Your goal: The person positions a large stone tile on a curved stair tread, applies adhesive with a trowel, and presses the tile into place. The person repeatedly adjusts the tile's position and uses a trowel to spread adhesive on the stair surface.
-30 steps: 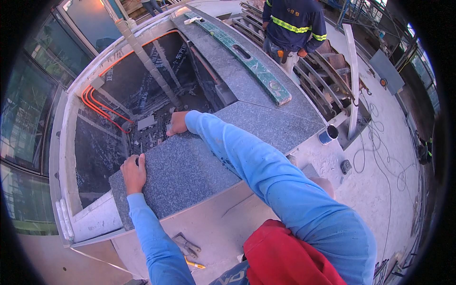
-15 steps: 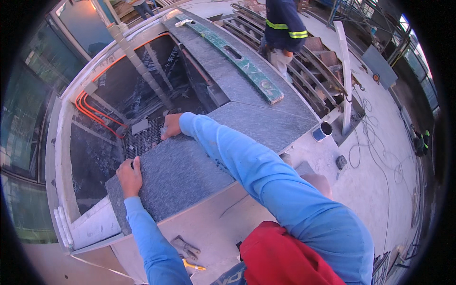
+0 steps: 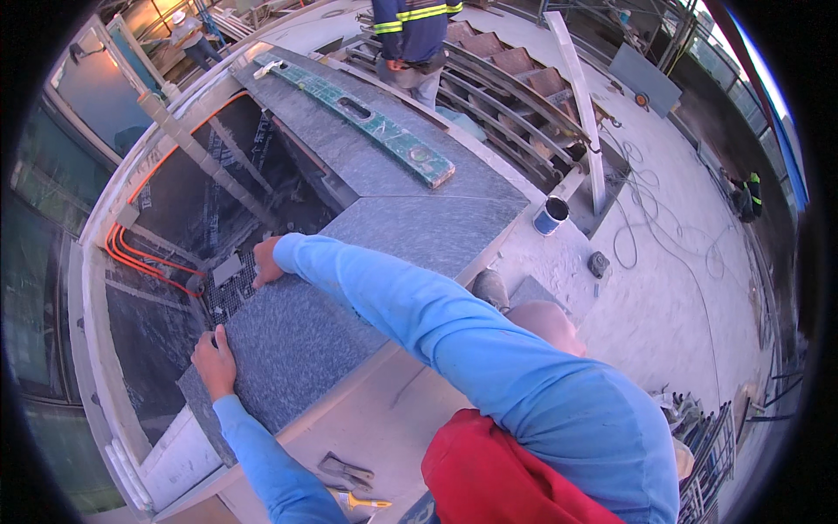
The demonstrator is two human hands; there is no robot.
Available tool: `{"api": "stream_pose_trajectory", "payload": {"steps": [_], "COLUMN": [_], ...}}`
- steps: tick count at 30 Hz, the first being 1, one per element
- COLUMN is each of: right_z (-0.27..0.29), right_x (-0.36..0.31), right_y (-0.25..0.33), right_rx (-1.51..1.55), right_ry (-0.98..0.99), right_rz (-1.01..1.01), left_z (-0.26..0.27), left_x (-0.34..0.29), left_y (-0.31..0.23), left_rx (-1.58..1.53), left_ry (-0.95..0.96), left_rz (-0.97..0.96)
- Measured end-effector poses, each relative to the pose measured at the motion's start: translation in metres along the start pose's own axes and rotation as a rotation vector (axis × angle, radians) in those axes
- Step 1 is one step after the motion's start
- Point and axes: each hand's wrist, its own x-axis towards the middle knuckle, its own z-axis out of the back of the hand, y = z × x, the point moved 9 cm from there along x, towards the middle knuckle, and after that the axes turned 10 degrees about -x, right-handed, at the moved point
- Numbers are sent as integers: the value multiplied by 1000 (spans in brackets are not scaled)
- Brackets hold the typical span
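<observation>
A dark grey stone slab (image 3: 297,336) lies on the rim of an open pit, in front of me. My left hand (image 3: 214,362) grips its inner edge near the left corner, thumb on top and fingertips out of sight over the side. Farther along that edge, my right hand (image 3: 267,262) takes hold with its fingers bent down, partly hidden by the wrist. Beyond the right forearm, another slab (image 3: 436,229) lies alongside, and a long green spirit level (image 3: 375,131) rests on the stone past it.
Below the hands is the pit, with black mesh (image 3: 229,293) and orange conduits (image 3: 148,269). A scraper (image 3: 346,472) and a yellow-handled brush (image 3: 362,501) lie near my left forearm. To the right stand a can (image 3: 551,216) and a tape measure (image 3: 598,264). A co-worker (image 3: 415,44) stands beyond the slabs.
My view has swung, so most of the scene sits farther left in the picture. Both hands remain on the slab's edge, with no clear movement of the slab.
</observation>
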Motion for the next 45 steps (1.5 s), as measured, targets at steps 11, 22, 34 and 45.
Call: {"api": "stream_pose_trajectory", "payload": {"steps": [11, 22, 34, 45], "right_z": [4, 1, 22, 55], "right_x": [-9, 2, -29, -146], "right_y": [-3, -5, 1, 25], "right_rx": [10, 43, -7, -341], "right_ry": [-68, -92, -149, -596], "right_rz": [-89, -63, -155, 267], "left_z": [0, -1, 1, 51], "left_x": [-1, 0, -2, -31], "left_y": [1, 2, 2, 42], "left_rx": [8, 30, -51, 54], "left_ry": [17, 46, 5, -95], "left_rz": [-17, 17, -26, -33]}}
